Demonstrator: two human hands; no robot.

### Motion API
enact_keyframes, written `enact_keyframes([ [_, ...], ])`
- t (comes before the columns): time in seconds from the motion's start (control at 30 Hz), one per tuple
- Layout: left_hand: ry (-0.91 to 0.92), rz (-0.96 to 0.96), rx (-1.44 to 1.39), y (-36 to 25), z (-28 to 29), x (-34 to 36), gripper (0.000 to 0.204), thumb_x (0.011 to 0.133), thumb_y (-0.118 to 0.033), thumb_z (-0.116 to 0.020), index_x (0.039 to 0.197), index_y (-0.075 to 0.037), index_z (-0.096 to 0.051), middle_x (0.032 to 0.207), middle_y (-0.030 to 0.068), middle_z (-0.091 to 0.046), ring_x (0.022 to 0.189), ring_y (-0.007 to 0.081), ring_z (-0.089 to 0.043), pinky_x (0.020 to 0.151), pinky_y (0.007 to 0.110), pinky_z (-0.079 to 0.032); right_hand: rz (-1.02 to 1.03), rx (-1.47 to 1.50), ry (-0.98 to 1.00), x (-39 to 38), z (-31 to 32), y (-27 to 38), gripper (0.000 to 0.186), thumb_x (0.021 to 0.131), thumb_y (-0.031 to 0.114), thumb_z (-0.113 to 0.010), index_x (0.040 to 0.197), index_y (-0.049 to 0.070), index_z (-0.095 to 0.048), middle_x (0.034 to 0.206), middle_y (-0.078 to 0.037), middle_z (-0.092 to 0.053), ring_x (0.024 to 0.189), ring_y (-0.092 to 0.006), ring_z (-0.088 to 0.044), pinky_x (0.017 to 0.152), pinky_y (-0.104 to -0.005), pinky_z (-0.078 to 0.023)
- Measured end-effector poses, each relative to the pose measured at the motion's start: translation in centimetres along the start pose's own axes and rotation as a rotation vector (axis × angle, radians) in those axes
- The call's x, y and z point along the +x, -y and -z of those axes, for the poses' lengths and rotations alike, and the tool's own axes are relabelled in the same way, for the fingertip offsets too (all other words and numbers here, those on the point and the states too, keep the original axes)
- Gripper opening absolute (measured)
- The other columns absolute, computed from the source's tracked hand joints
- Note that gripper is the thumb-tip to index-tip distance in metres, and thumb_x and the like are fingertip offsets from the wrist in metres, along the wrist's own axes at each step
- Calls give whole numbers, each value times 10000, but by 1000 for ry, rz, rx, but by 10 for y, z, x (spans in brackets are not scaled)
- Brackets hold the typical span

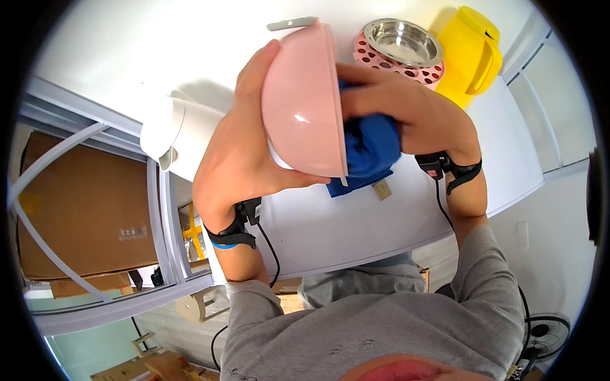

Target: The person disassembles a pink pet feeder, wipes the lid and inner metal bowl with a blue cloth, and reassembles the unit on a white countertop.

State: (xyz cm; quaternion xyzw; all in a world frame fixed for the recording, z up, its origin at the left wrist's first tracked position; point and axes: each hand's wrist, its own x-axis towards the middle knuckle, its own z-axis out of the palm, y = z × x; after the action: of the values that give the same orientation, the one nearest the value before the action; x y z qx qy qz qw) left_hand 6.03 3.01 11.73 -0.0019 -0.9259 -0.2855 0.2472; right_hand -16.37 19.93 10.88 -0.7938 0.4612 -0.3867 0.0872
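Observation:
Tilted on its side above the white table, a pink bowl (298, 105) with a grey tab at its rim is gripped by my left hand (244, 140). The thumb lies along the bowl's lower rim and the fingers wrap round its outer wall. My right hand (406, 105) is closed on a bunched blue cloth (372, 146) at the bowl's mouth, its fingers reaching toward the inside. A corner of the cloth with a small beige label hangs below. The bowl's inside is hidden from this view.
Behind my right hand, a steel bowl (406, 43) rests on a pink perforated piece (381, 62). A yellow jug (467, 54) stands beside them at the far right. To the left is a white lidded container (181, 136). A metal-framed window (152, 209) borders the table's left.

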Motion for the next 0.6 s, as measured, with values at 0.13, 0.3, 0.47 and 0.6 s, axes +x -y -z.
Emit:
enact_keyframes([
  [0.13,-59,-27,0,-1,-4,-2,1708,412,-131,-1140,1759,-103,-90,1585,223,-572,1419,347,-621,1153,495,-545,-52,-186,-317,4,-10,-1,785,786,-129,-659,1517,154,-612,1541,-148,-594,1365,-425,-615,1148,-463,-494],
  [0.3,-114,-38,107,6,-2,-5,1564,472,-145,-1100,1730,-57,-176,1607,244,-530,1350,446,-661,1024,486,-621,-186,-309,-47,10,-21,2,696,811,-58,-656,1451,214,-675,1476,-97,-635,1159,-409,-723,921,-475,-595],
  [0.47,-45,3,61,4,7,-4,1561,475,-113,-1089,1733,-64,-166,1581,262,-550,1311,444,-683,993,491,-627,-220,-175,104,8,-15,7,617,768,-66,-639,1322,189,-738,1491,-64,-637,1131,-395,-741,877,-449,-602],
  [0.6,-63,64,13,4,9,-5,1555,479,-110,-1087,1732,-57,-168,1557,260,-561,1287,439,-693,987,486,-626,-58,-41,-47,0,-3,-3,503,789,-70,-682,1250,120,-745,1411,-108,-668,1172,-383,-697,995,-404,-558],
])
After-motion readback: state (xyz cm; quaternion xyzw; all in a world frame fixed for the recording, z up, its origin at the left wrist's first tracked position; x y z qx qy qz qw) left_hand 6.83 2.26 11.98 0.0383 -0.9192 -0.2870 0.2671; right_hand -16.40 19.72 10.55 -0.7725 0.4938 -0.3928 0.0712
